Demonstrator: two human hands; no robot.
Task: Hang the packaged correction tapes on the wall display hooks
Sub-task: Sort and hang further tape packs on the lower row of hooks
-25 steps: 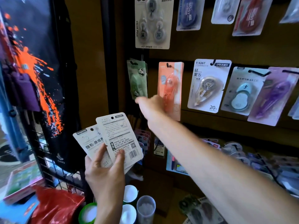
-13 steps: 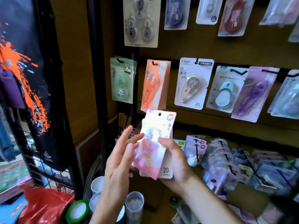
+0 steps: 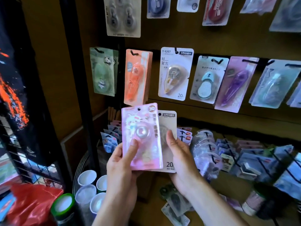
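Observation:
I hold two packaged correction tapes in front of the display wall. My left hand [image 3: 119, 162] grips a pink glossy pack [image 3: 141, 136], thumb on its front. Partly behind it sits a beige pack [image 3: 169, 128] marked 20, which my right hand [image 3: 177, 152] pinches at its right edge. Both packs face me, hang holes at the top. Above them a row of packs hangs on black hooks: a green panda pack [image 3: 103, 71], an orange pack [image 3: 136, 77], a beige T-9267 pack [image 3: 175, 74], a pale blue pack [image 3: 208, 80] and a purple pack [image 3: 236, 84].
A black post [image 3: 78, 88] stands left of the wall. Lower hooks carry more packs [image 3: 206, 147] to the right. White-lidded tubs [image 3: 87, 176] and a red bag [image 3: 32, 204] sit at lower left. Loose packs [image 3: 175, 207] lie below my hands.
My right hand came back from the orange pack on the wall to the held packs. The packs were turned front side toward me and spread apart, one in each hand.

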